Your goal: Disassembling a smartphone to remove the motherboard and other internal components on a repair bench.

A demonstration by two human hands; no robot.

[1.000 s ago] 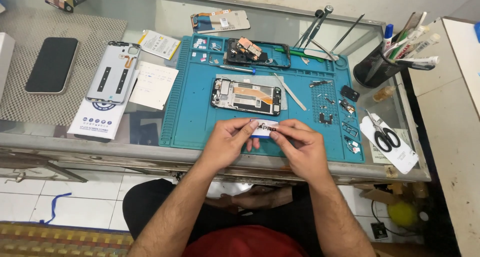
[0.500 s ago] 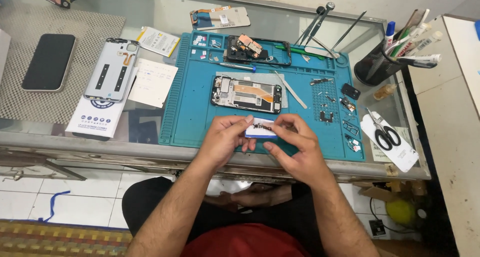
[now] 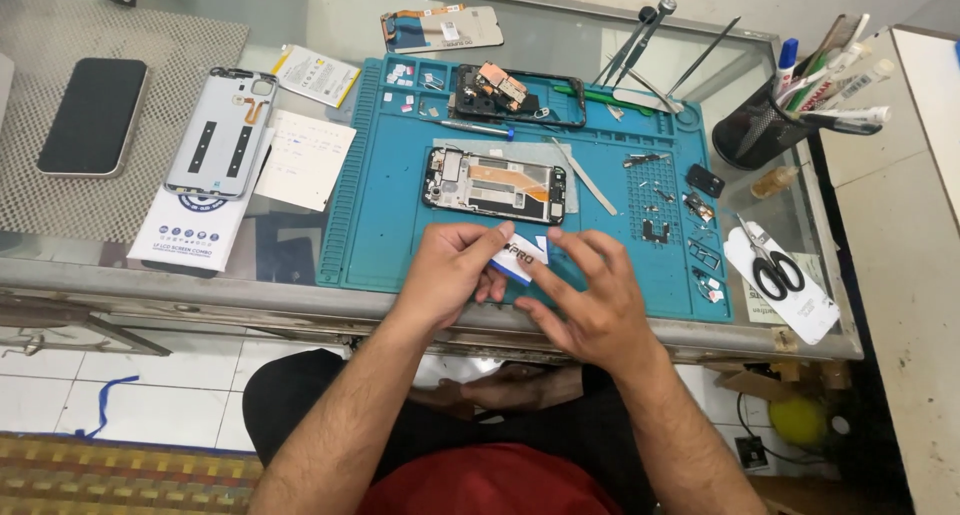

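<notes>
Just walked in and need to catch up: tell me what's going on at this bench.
A person sits at a glass-topped bench, both hands on a small white and blue packet over the near edge of a teal work mat. The left hand pinches it; the right hand fingers its edge. An opened phone lies just beyond.

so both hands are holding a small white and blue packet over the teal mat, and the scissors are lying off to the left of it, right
Not quite. The head view shows the scissors to the right of the teal mat, not the left. The left hand and right hand do hold the small white and blue packet over it.
</notes>
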